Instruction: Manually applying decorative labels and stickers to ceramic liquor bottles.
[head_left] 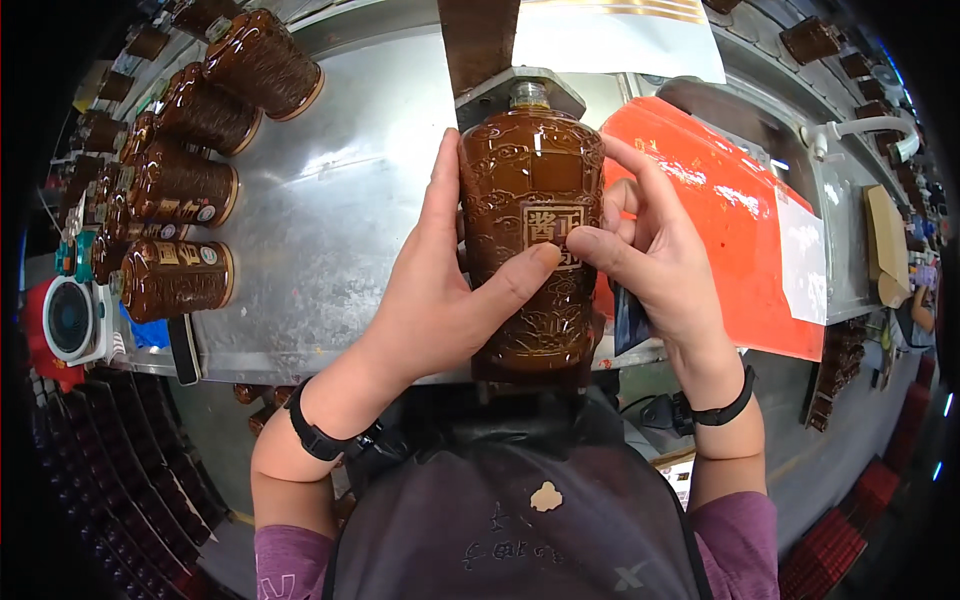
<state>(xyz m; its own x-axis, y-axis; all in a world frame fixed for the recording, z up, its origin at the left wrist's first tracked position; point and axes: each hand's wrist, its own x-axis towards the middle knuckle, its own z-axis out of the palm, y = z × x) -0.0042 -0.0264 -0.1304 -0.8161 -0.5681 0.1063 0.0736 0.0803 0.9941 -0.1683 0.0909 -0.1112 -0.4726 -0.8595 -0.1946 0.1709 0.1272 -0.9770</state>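
Note:
A brown glazed bottle (530,310) with raised wavy patterns lies in front of me, its clear neck pointing away. It rests against a holder (545,80) with a grey angular end. A square gold-edged label (553,238) sits on its front. My left hand (450,270) is wrapped along the bottle's left side, thumb pressed by the label's lower edge. My right hand (650,240) grips the right side, index finger at the shoulder, thumb tip on the label's right part. A dark blue flat thing (630,320) shows beneath the right hand; whether it is held I cannot tell.
Several similar brown bottles (180,275) stand at the left of the metal table (310,210). An orange-red sheet (720,230) lies at the right, with a white paper (802,260) on its edge. A small fan (72,318) is at the far left, a white pipe (860,128) at the right.

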